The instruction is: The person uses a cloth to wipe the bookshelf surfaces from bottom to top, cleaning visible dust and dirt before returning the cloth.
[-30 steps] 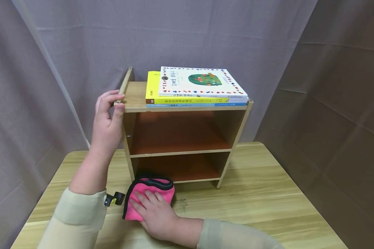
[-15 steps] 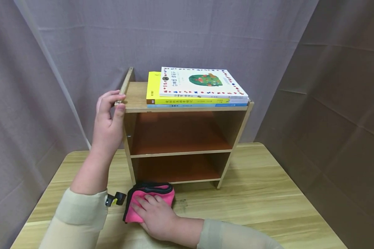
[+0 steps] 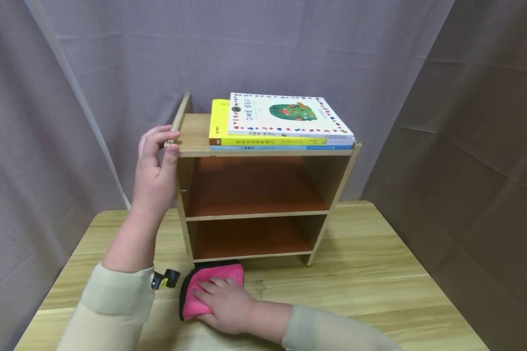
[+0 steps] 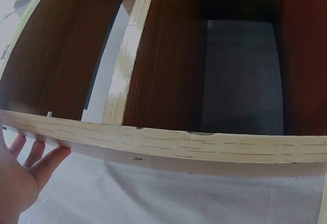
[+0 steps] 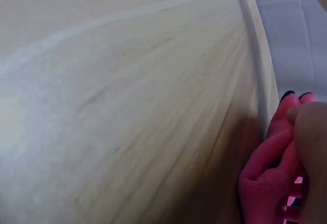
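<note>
A small wooden shelf unit (image 3: 259, 215) stands on the table, its open compartments facing me. My left hand (image 3: 151, 170) grips the front upper part of its left side panel, thumb on the near edge and fingers around the outside. In the left wrist view, fingertips (image 4: 56, 157) lie against the panel's outer face. A folded pink cloth with black edging (image 3: 195, 292) lies at the foot of the unit, by its left front corner. My right hand (image 3: 232, 304) holds it from above, fingers spread over the pink side. In the right wrist view the cloth (image 5: 263, 188) is bunched into folds.
Several books lie stacked flat on the unit's top board: a white one (image 3: 254, 105) uppermost, a yellow one (image 3: 218, 119) under it, a blue one (image 3: 268, 147) lowest. The wooden table (image 3: 369, 273) extends right of the unit. Grey curtains (image 3: 290, 48) hang behind and beside.
My right hand has drawn the cloth slightly down and towards me, away from the lower shelf's edge, which now shows fully. My left hand keeps its hold on the side panel.
</note>
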`<state>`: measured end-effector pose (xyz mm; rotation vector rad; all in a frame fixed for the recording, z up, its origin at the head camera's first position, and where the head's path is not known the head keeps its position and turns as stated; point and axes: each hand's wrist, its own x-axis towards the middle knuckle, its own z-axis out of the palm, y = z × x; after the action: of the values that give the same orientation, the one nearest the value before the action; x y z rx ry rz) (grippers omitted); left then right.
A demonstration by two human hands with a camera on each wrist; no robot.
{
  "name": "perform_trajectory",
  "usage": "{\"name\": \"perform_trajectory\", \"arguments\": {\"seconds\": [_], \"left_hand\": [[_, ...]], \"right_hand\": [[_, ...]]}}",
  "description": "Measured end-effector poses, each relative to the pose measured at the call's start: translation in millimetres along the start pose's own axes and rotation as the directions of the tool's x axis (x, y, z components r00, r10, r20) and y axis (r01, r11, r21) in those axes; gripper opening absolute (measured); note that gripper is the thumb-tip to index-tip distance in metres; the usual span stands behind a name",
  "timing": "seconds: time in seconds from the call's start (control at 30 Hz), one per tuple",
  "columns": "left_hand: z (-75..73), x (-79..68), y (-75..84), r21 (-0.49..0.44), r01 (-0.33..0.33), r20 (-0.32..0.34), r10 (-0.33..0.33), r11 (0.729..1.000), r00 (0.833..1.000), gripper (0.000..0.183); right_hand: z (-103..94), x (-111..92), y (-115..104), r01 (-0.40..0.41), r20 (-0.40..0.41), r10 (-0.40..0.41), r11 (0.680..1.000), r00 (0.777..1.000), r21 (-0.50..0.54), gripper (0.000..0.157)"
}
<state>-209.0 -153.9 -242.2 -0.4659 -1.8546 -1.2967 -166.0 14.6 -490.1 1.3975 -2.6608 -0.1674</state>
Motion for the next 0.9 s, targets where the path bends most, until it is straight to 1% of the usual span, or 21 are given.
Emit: {"name": "perform_trajectory", "arguments": {"seconds": [0.1,0.17,0.23,0.3,0.37,0.5,0.6,0.7,0.9], "left_hand": [[-0.3,-0.6,2.2,0.002,0.0,0.002,0.0,1.0,1.0,0.034],[0.3,0.3,-4.9,0.008,0.002,0.002,-0.002,1.0,1.0,0.033],[1.2,1.6,-15.5,0.013,0.005,0.001,-0.005,1.0,1.0,0.032],[1.9,2.7,-25.1,0.019,0.009,-0.001,-0.009,1.0,1.0,0.031],[2.2,3.3,-30.7,0.018,0.01,-0.002,-0.01,1.0,1.0,0.031],[2.3,3.9,-33.1,0.011,0.013,0.001,-0.013,1.0,1.0,0.031],[2.0,4.5,-34.1,0.01,0.011,0.007,-0.011,1.0,1.0,0.029],[1.1,4.6,-34.5,0.015,0.003,0.008,-0.003,1.0,1.0,0.03],[-0.4,3.8,-34.9,0.006,-0.013,-0.003,0.013,1.0,1.0,0.037]], "right_hand": [[0.6,-2.1,4.6,-0.031,0.003,0.031,0.999,1.0,0.021,0.057],[0.6,-2.7,8.8,-0.061,0.026,0.06,0.997,0.998,0.049,0.059],[0.8,-3.3,13.4,-0.094,0.062,0.089,0.992,0.994,0.086,0.062],[1.3,-3.2,17.5,-0.124,0.096,0.112,0.983,0.989,0.135,0.065],[1.6,-3.2,20.9,-0.15,0.119,0.13,0.972,0.984,0.183,0.068],[3.2,-1.7,25.7,-0.18,0.142,0.145,0.946,0.979,0.271,0.072],[4.0,-0.2,28.4,-0.18,0.159,0.137,0.936,0.978,0.301,0.072],[5.2,1.0,31.1,-0.154,0.154,0.114,0.947,0.982,0.283,0.068],[9.0,3.6,34.0,-0.083,0.09,0.067,0.978,0.994,0.19,0.058]]}}
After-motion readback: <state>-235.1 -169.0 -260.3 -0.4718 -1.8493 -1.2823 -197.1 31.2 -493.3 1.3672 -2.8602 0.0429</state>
